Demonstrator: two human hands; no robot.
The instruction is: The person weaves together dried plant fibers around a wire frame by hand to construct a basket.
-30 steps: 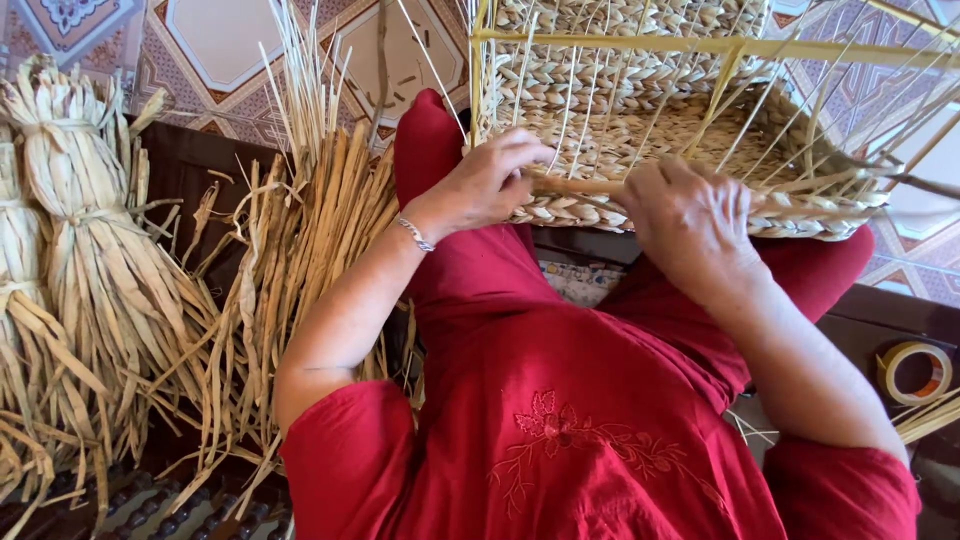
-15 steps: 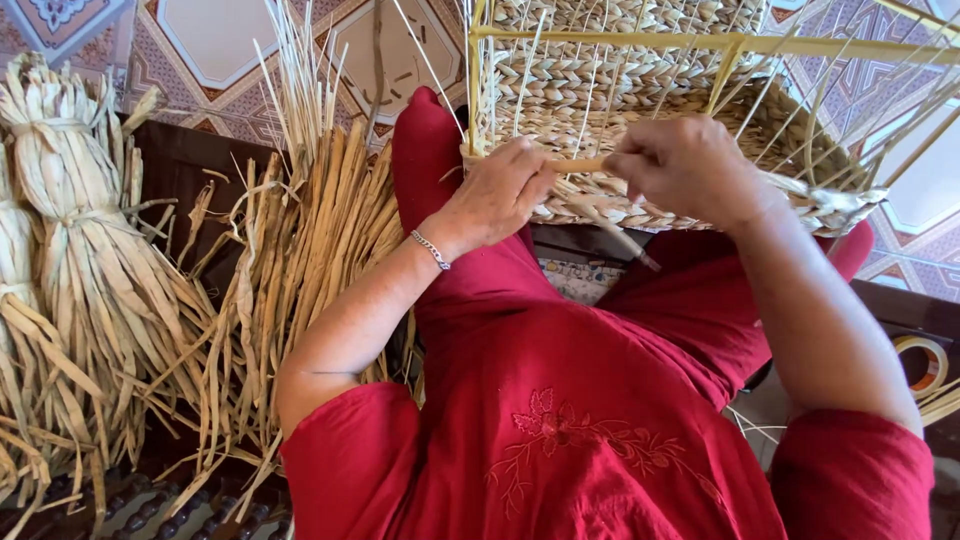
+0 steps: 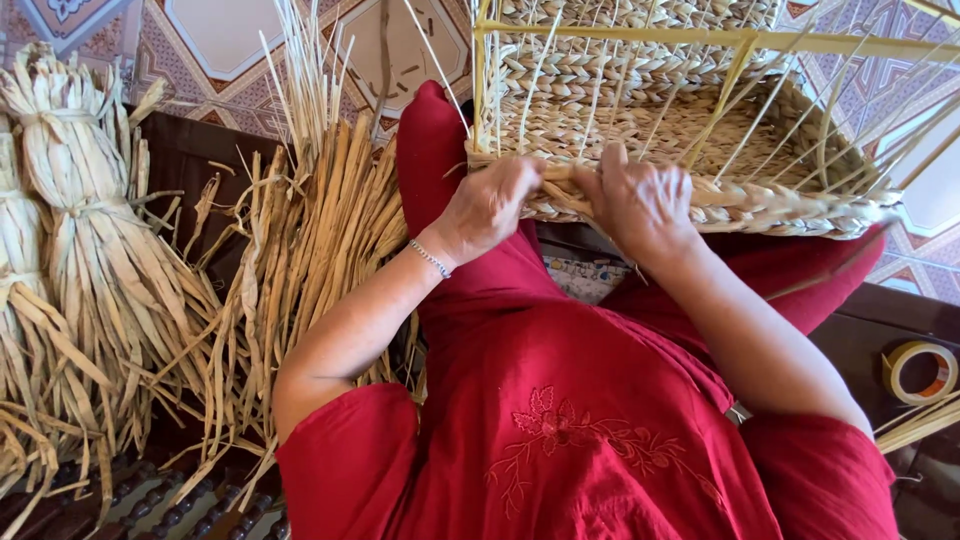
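Both hands worked at the near rim of a half-woven basket (image 3: pixel 640 130) that rested across the person's red-clad lap. The left hand (image 3: pixel 487 207) was closed around a flattened straw strand (image 3: pixel 562 176), pinching it against the braided edge (image 3: pixel 760 205). The right hand (image 3: pixel 637 200) sat just beside it, fingers curled down over the same braid and nearly touching the left thumb; whether it held its own strand could not be told, as the fingers hid the spot. Thin upright stakes (image 3: pixel 700 115) rose from the weave just beyond both hands, inside a yellow frame (image 3: pixel 620 35).

To the left of the left forearm lay a loose sheaf of dried straw (image 3: pixel 310 230), and further left 2 tied bundles (image 3: pixel 90 230). A roll of tape (image 3: pixel 918 370) sat out past the right elbow.

Done well, this step probably called for steady tension: the strand kept flat, pulled snug against the previous row, and 1 hand pinning the braid while the other fed it round the next stake, so no gaps opened.
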